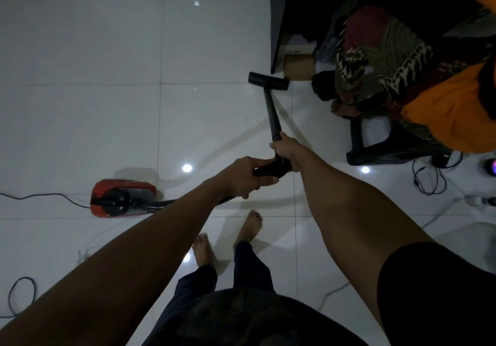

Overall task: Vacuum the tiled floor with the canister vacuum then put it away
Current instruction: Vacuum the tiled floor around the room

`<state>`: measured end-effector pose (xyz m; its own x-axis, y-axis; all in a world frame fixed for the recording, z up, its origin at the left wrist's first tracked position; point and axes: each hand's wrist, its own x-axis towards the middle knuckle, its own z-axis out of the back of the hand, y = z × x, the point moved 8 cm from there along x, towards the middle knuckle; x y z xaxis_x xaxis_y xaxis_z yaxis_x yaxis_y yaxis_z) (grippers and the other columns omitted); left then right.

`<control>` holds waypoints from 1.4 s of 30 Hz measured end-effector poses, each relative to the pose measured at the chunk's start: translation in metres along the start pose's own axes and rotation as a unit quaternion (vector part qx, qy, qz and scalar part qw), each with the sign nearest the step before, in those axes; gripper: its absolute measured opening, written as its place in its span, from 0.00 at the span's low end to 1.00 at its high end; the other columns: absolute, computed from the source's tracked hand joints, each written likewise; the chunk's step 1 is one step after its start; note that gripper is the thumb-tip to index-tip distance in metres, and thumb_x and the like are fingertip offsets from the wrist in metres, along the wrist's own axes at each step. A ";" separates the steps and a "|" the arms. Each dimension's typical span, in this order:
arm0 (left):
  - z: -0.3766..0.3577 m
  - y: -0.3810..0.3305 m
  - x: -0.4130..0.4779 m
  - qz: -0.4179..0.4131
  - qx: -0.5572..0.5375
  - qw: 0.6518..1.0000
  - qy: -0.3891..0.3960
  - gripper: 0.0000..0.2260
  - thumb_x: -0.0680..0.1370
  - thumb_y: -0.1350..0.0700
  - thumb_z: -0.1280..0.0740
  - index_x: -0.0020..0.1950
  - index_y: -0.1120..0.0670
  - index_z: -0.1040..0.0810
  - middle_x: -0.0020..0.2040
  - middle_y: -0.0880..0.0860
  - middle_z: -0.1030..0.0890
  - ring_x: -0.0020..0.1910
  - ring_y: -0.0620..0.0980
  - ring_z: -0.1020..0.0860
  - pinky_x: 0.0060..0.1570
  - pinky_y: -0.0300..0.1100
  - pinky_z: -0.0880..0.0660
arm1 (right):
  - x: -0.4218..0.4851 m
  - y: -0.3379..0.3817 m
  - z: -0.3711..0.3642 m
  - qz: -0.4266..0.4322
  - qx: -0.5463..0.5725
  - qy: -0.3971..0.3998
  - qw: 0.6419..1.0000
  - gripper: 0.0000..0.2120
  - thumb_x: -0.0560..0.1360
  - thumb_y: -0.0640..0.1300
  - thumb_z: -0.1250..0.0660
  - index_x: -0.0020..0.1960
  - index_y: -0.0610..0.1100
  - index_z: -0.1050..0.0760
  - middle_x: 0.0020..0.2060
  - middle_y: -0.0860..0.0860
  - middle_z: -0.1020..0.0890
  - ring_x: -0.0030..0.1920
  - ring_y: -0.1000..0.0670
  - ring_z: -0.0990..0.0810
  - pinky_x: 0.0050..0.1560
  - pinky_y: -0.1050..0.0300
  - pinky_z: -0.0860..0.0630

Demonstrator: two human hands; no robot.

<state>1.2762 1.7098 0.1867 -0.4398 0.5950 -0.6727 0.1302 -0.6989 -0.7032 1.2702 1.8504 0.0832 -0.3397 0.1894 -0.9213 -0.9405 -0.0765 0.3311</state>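
Canister vacuum [122, 198], red body, sits on the tiled floor [107, 104] to the left and slightly behind the working line, power cord [40, 196] trailing off left. The ribbed hose [272, 168] runs from it up to the hands. Left hand [241, 176] wraps the hose just behind the bend, probably to take up slack and keep the canister from tugging. Right hand [287, 148] grips the lower end of the wand [271, 109], fingers closed around it, steering. Wand slants forward; floor head [268, 80] lies flat on the tile, close against the foot of a dark panel [276, 23] and beside a cardboard box [299, 66]. A seated person [389, 64] and loose cables [426, 182] crowd the right side. Vacuuming looks underway, working an edge; putting away not yet begun.
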 end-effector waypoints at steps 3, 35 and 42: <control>-0.006 0.006 -0.007 0.001 0.012 1.000 0.016 0.23 0.81 0.48 0.31 0.76 0.46 0.29 0.39 0.51 0.21 0.27 0.40 0.23 0.32 0.38 0.22 | -0.007 -0.008 -0.006 0.016 -0.027 -0.025 0.999 0.35 0.82 0.45 0.37 0.82 0.60 0.50 0.66 0.44 0.25 0.59 0.40 0.21 0.59 0.39 0.19; -0.075 0.175 -0.337 -0.086 0.016 0.978 0.190 0.19 0.79 0.50 0.28 0.70 0.45 0.22 0.37 0.53 0.20 0.27 0.51 0.26 0.32 0.40 0.24 | -0.258 -0.215 -0.262 -0.065 -0.029 -0.073 0.995 0.17 0.82 0.45 0.39 0.69 0.40 0.29 0.56 0.39 0.20 0.47 0.42 0.20 0.40 0.51 0.22; -0.069 0.201 -0.356 -0.070 0.017 0.981 0.183 0.19 0.78 0.48 0.28 0.69 0.43 0.21 0.38 0.55 0.21 0.26 0.50 0.25 0.31 0.38 0.25 | -0.252 -0.228 -0.300 -0.089 -0.019 -0.055 0.994 0.16 0.82 0.46 0.40 0.64 0.36 0.27 0.54 0.37 0.17 0.48 0.40 0.16 0.46 0.50 0.19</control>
<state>1.5199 1.3844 0.2688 -0.1023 0.7840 -0.6123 0.0598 -0.6096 -0.7905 1.5722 1.5268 0.1789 -0.1687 0.3089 -0.9360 -0.9855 -0.0693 0.1547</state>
